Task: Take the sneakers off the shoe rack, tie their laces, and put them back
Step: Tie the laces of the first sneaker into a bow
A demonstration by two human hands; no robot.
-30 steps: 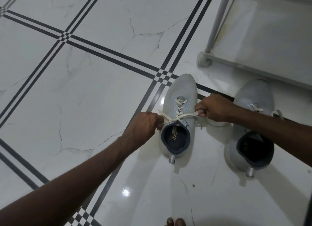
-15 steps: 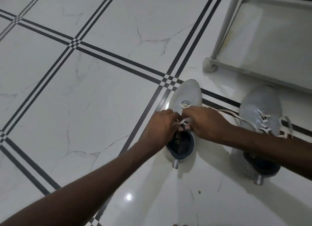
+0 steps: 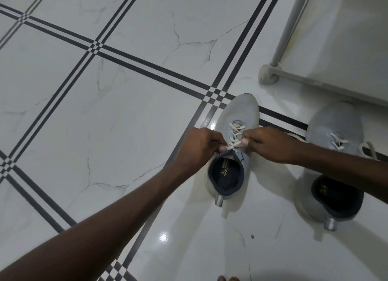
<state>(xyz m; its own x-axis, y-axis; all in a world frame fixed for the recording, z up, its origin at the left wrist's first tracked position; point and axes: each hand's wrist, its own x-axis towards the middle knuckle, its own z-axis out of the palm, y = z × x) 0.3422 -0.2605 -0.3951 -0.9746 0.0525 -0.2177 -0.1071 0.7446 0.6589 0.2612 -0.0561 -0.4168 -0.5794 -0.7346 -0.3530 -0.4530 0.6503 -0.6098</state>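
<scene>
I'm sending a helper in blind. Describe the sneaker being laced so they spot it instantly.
Start at the white shoe rack in the far right corner. Two grey sneakers sit on the tiled floor in front of it. Pick the left sneaker, whose toe touches the black tile stripes; both hands pinch its lace, unlike its neighbour.

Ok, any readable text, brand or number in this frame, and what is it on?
No legible words or numbers.
Insole of the left sneaker: a pale logo mark with fine print above it, too small to read.
Insole of the right sneaker: a similar pale mark, blurred and partly hidden by the arm.
Shoe rack and floor tiles: no text.
</scene>
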